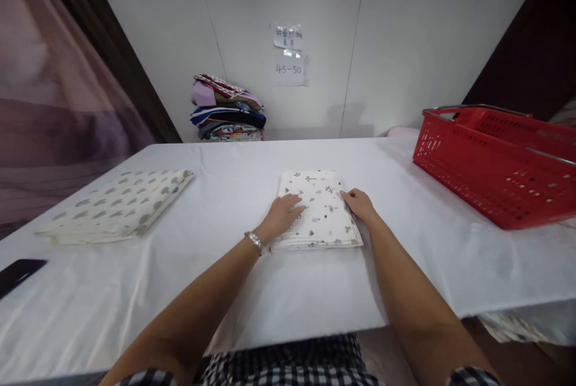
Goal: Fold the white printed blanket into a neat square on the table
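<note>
Two hands flat on the folded printed cloth [320, 211] mid-table [252, 290]: left hand [282, 215] on its left side, right hand [358, 203] at its right edge, fingers loosely spread, gripping nothing. Right of the cloth, a red basket [495, 164].

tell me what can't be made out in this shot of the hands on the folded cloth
Head view only:
- Paper notes on the wall: upper writing too small to read.
- Red basket: right end cut off by the frame; inside hidden by its walls.
- Black object: cut by the left edge.
- Folded cloth: parts hidden under left hand and right hand.
- Clothes pile: single items blur together.
</note>
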